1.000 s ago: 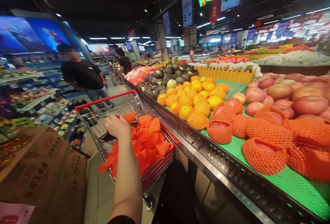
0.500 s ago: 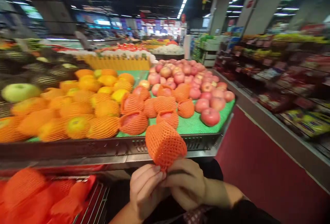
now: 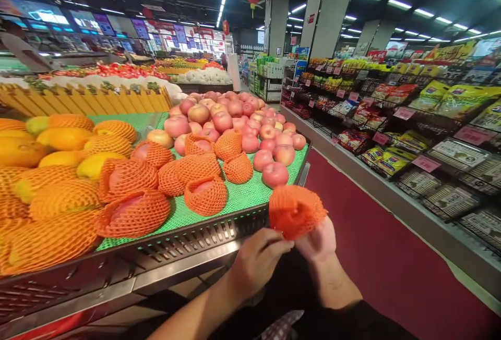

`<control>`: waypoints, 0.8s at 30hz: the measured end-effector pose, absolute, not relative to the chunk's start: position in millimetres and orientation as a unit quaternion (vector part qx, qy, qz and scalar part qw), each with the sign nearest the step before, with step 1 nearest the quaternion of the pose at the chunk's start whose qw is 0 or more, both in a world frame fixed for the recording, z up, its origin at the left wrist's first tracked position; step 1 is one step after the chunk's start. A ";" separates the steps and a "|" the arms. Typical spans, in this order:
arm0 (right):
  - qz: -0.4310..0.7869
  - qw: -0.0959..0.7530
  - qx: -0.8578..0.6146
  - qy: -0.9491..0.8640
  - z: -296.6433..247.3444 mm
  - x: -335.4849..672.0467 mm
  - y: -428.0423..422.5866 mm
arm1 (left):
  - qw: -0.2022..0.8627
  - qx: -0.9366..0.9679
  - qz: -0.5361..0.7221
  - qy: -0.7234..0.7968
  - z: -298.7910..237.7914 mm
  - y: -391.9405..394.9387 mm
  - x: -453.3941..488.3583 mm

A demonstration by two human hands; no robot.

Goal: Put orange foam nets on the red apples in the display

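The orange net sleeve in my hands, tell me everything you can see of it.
The orange net sleeve looks like soft foam mesh, bunched into a rounded shape with a ragged right edge. It's held up near the fruit display's front rim. The left hand touches its lower edge; the right hand is against its underside, fingers hidden. Whether anything is inside can't be seen.

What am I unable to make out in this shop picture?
All in the head view:
- Right hand's fingers: hidden by the orange foam net.
- Inside of that net: hidden by its own mesh, so I cannot tell whether it holds anything.
- Person at far left: blurred and cut off by the left edge.
- Pink shelf tags: print too small to read.
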State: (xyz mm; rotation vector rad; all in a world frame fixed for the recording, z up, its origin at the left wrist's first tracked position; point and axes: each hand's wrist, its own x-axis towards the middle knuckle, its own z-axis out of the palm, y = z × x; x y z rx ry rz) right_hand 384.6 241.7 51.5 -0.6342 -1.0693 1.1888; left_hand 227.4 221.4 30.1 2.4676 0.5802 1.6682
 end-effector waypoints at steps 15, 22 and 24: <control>0.506 0.760 -0.251 -0.321 50.5 439.4 294.4 | 0.145 0.747 0.262 0.593 73.4 344.6 277.1; 0.541 0.736 -0.243 -0.327 56.3 415.5 309.8 | 0.119 0.690 0.506 0.504 64.3 308.3 225.1; 0.562 0.725 -0.233 -0.322 59.5 399.9 313.2 | 0.156 0.703 0.531 0.447 55.6 294.8 208.5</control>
